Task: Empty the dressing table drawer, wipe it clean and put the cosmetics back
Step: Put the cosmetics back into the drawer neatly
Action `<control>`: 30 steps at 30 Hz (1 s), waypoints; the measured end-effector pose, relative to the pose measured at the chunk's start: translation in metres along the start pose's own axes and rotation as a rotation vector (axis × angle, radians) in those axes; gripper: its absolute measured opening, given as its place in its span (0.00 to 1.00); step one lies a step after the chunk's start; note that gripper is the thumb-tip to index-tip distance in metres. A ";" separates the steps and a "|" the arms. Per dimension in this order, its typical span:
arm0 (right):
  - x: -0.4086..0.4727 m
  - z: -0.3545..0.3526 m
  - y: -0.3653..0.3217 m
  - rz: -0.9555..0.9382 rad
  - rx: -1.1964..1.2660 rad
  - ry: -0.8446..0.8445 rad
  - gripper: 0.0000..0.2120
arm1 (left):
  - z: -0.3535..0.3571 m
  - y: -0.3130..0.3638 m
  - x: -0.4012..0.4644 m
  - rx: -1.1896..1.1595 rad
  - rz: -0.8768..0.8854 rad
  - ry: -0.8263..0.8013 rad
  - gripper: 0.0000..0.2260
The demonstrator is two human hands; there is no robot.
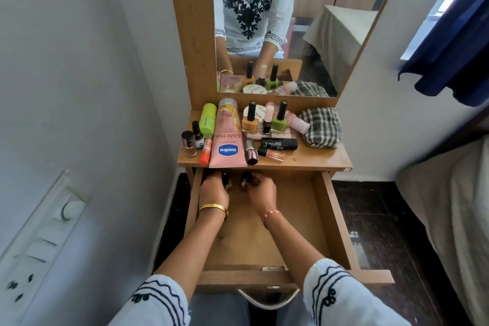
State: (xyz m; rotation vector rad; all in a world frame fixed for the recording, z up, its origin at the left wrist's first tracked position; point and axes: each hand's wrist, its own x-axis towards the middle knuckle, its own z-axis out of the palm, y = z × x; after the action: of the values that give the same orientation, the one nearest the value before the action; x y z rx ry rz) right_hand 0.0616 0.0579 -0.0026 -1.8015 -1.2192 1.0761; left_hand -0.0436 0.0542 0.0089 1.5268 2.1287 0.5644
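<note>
— Sleeves first: 2 white ones with dark embroidery sit at the bottom edge, and both forearms reach forward into the open drawer (pixel 336 219).

— What are the hands doing in there?

— Both are at the back left of the drawer, under the lip of the dressing table top (pixel 317 159). The left hand (pixel 213 189), with a gold bangle on its wrist, has its fingers curled around a small dark bottle (pixel 225 176). The right hand (pixel 260 192), with a thin pink band on its wrist, has its fingers bent around a second dark-capped bottle (pixel 246 178). Both bottles are blurred, so I cannot tell more about them.

— And the rest of the cosmetics?

— Crowded on the table top in front of the mirror (pixel 277 21). A pink Vaseline tube (pixel 228 140) lies with its crimped end over the front edge. Left of it lies a green tube (pixel 207 119), with 2 small bottles beside that. Right of the pink tube stand an orange nail polish (pixel 250 120) and a green nail polish (pixel 280 119), and a black makeup stick (pixel 279 143) lies in front of them.

— Any cloth?

— A checked cloth (pixel 321 127) is bunched at the right of the top, apart from the drawer.
</note>
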 end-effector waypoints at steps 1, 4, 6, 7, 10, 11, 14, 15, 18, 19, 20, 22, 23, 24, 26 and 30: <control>0.002 0.002 -0.001 -0.011 -0.004 0.003 0.12 | 0.001 0.000 0.002 -0.018 -0.019 0.007 0.17; 0.007 0.010 -0.002 -0.029 -0.022 -0.009 0.12 | 0.005 0.000 0.007 -0.060 -0.071 0.029 0.16; 0.010 0.015 -0.002 -0.049 -0.047 -0.015 0.11 | 0.006 -0.001 0.009 -0.076 -0.112 0.018 0.15; 0.011 0.018 -0.001 -0.058 -0.050 -0.020 0.11 | 0.007 -0.001 0.011 -0.078 -0.126 0.010 0.15; 0.012 0.023 -0.002 -0.084 -0.057 -0.045 0.12 | 0.008 -0.001 0.012 -0.049 -0.112 0.033 0.15; 0.012 0.025 -0.003 -0.092 -0.068 -0.049 0.12 | 0.008 0.000 0.012 -0.041 -0.108 0.036 0.15; 0.012 0.027 -0.004 -0.099 -0.079 -0.054 0.12 | 0.006 0.000 0.011 -0.015 -0.116 0.028 0.15; 0.012 0.028 -0.004 -0.096 -0.077 -0.056 0.12 | 0.006 0.000 0.011 -0.014 -0.118 0.026 0.15; 0.012 0.028 -0.004 -0.094 -0.086 -0.061 0.12 | 0.005 0.001 0.009 -0.012 -0.114 0.018 0.15; 0.012 0.028 -0.004 -0.097 -0.092 -0.062 0.12 | 0.005 0.001 0.009 -0.011 -0.113 0.014 0.15; 0.012 0.029 -0.004 -0.106 -0.098 -0.063 0.12 | 0.004 0.002 0.008 -0.014 -0.113 0.008 0.15; 0.012 0.032 -0.004 -0.137 -0.097 -0.061 0.12 | 0.003 0.002 0.006 -0.032 -0.109 0.009 0.16; 0.012 0.033 -0.005 -0.146 -0.092 -0.061 0.12 | 0.001 0.002 0.004 -0.042 -0.109 0.009 0.16; 0.011 0.036 -0.005 -0.149 -0.087 -0.062 0.12 | -0.002 0.002 0.002 -0.046 -0.113 0.007 0.17; 0.012 0.038 -0.005 -0.146 -0.090 -0.062 0.12 | -0.006 0.002 -0.002 -0.044 -0.114 0.010 0.19; 0.010 0.038 -0.003 -0.142 -0.092 -0.056 0.12 | -0.013 0.000 -0.006 -0.061 -0.089 0.076 0.19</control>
State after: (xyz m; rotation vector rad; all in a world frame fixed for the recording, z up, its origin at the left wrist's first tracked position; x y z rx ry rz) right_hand 0.0286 0.0722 -0.0184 -1.7343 -1.4284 1.0101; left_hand -0.0489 0.0476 0.0202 1.3911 2.2024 0.6598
